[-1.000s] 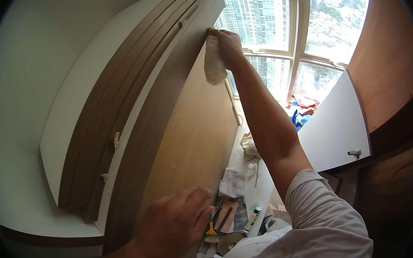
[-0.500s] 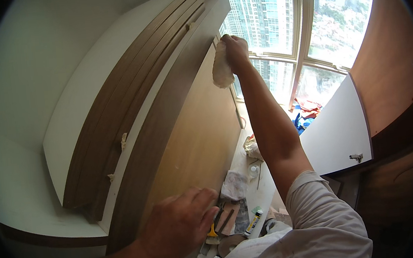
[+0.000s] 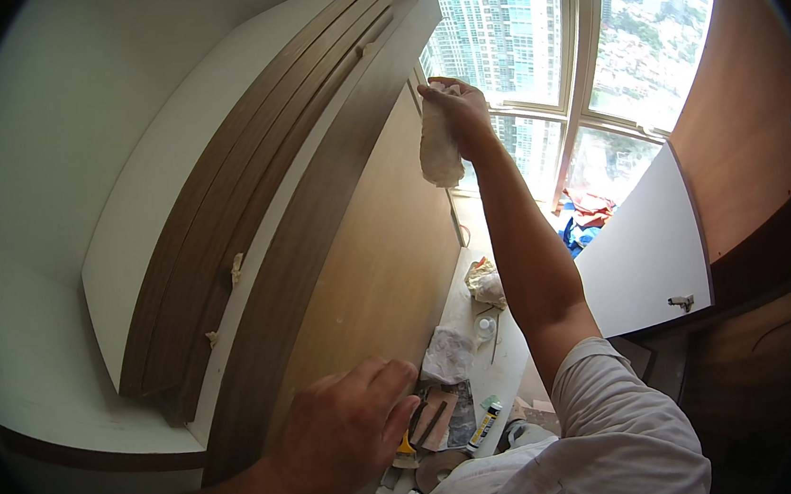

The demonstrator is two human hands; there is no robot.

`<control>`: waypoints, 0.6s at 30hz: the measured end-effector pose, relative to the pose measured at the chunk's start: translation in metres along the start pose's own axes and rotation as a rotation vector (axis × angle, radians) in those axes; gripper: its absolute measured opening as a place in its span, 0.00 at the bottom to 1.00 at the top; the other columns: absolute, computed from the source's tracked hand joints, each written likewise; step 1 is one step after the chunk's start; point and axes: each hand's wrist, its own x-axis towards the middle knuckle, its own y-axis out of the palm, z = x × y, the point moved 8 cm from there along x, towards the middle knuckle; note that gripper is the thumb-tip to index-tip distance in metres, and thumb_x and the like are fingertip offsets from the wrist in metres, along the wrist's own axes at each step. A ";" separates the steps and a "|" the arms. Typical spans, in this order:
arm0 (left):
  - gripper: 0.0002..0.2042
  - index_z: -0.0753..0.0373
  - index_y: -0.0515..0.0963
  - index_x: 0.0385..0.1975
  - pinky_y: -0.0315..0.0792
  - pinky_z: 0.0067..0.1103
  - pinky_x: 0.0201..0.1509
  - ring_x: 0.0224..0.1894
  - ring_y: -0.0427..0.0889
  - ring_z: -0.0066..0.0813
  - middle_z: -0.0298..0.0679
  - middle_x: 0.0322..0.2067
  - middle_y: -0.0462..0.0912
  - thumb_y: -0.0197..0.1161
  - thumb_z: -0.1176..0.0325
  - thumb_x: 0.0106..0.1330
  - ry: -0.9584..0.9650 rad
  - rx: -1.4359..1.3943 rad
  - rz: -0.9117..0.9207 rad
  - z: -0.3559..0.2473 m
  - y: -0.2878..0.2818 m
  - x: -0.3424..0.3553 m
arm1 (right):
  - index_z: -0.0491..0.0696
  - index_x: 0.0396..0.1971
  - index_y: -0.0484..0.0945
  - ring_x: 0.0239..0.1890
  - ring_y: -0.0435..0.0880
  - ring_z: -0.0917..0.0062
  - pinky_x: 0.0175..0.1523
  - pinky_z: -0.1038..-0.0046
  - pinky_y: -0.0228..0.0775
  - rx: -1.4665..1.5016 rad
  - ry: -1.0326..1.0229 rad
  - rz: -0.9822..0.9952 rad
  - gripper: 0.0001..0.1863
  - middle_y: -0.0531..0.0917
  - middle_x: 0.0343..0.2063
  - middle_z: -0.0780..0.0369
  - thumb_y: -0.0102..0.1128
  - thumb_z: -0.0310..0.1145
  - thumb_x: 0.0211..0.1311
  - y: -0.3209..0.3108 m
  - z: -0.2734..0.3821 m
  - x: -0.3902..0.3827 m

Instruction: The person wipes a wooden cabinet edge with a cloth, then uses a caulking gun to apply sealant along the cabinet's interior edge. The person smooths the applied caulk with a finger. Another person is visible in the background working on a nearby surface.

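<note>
Off-white cloth (image 3: 441, 152) is hanging from the right hand (image 3: 464, 112), whose fingers and thumb are pinching its upper end beside the far end of the tan wooden panel (image 3: 362, 293). Over that panel's near part, the left hand (image 3: 342, 433) is hovering or resting, I cannot tell which, its fingers curving loosely and its thumb standing apart. Below, a crumpled plastic bag (image 3: 446, 356), a tube (image 3: 485, 423) and a clear bottle (image 3: 485, 329) are lying or standing close together. Beyond, a window (image 3: 498, 27) is letting in daylight.
</note>
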 end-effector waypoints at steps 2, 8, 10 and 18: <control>0.12 0.58 0.77 0.48 0.79 0.32 0.34 0.29 0.85 0.34 0.38 0.32 0.80 0.71 0.67 0.68 0.000 0.001 0.002 0.000 0.000 0.000 | 0.41 0.47 0.84 0.29 0.82 0.79 0.37 0.75 0.78 0.169 0.065 0.031 0.19 0.85 0.32 0.62 0.74 0.39 0.66 0.003 -0.001 0.002; 0.12 0.58 0.78 0.48 0.80 0.32 0.35 0.29 0.85 0.35 0.38 0.33 0.81 0.71 0.67 0.68 0.007 -0.007 -0.009 0.001 0.000 -0.001 | 0.39 0.49 0.82 0.32 0.84 0.78 0.39 0.72 0.81 0.407 -0.058 -0.029 0.17 0.85 0.34 0.61 0.71 0.34 0.67 0.014 0.017 0.030; 0.12 0.58 0.78 0.48 0.80 0.32 0.35 0.29 0.85 0.35 0.38 0.33 0.81 0.71 0.66 0.68 0.005 -0.016 -0.013 0.001 -0.001 -0.001 | 0.40 0.51 0.80 0.36 0.86 0.74 0.43 0.71 0.83 0.336 -0.086 -0.077 0.16 0.86 0.39 0.58 0.69 0.32 0.69 0.018 0.021 0.035; 0.12 0.58 0.78 0.47 0.80 0.32 0.36 0.29 0.86 0.35 0.39 0.34 0.83 0.71 0.66 0.68 0.016 -0.055 -0.014 -0.004 0.001 0.000 | 0.41 0.40 0.84 0.29 0.83 0.81 0.37 0.75 0.78 0.104 -0.140 0.003 0.11 0.85 0.30 0.62 0.71 0.35 0.70 0.042 0.021 -0.045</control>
